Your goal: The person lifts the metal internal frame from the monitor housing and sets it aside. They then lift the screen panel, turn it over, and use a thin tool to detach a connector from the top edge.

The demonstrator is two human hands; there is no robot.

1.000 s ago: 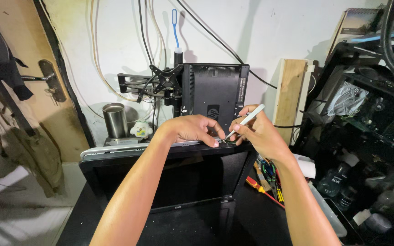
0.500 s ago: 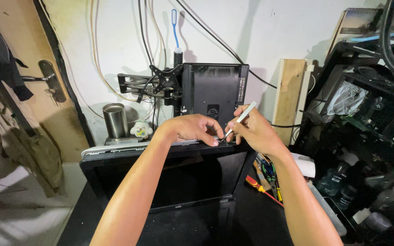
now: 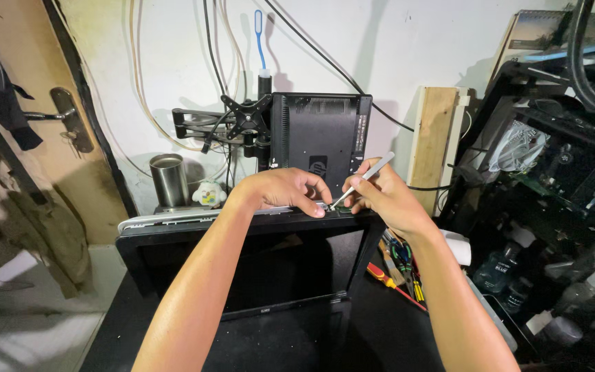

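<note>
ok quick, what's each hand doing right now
Left hand: fingers curled, pressing on the top edge of the monitor; nothing held.
Right hand: closed on silver tweezers.

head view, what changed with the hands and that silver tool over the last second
Little moved: the right hand tipped the silver tool slightly more upright, then back; its tip stays at the top edge of the black screen panel. The left hand still presses that edge.

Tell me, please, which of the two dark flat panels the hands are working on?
The large black panel lying nearest the camera: the left hand and the right hand, holding a slim silver tool, rest on its top edge. The smaller monitor stands behind, untouched.
</note>
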